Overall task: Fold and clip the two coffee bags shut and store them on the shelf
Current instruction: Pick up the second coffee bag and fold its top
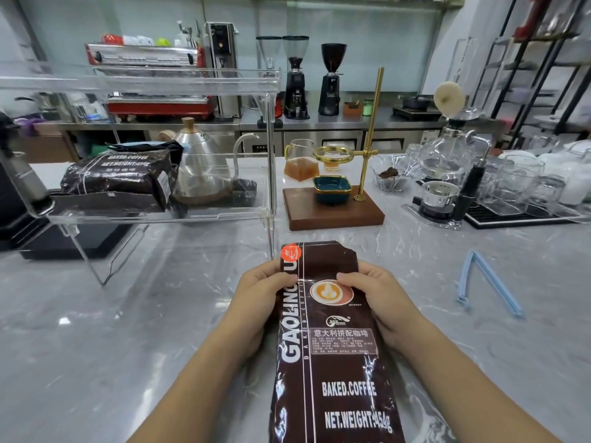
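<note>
Both hands grasp the brown coffee bag (332, 340) at its upper part: the left hand (256, 294) wraps the left edge with its thumb laid across the front, and the right hand (377, 292) wraps the right edge, thumb pressing on the round orange emblem. Between the two grips the bag's front faces up, printed with "BAKED.COFFEE" and a net-weight line, and its lower end runs out of view toward the person. Just beyond the grips the bag's top stands flat and unfolded, its far edge uneven with a torn-looking corner on the right. Well to the right of the right-hand grip a light blue clip (486, 284) lies opened in a V on the marble surface (128, 346), apart from the bag. Beyond and left of the left-hand grip stands a clear acrylic shelf (224, 215); on its lower tier lies a second coffee bag (121, 180), on its side with its label showing, and something dark and pale blue sits at its top end, too unclear to tell whether it is a clip. Seen through the shelf is a steel gooseneck kettle (201, 167). Beyond the grips, straight ahead, a wooden base (332, 215) carries a brass stand and a small teal dish (332, 187).
</note>
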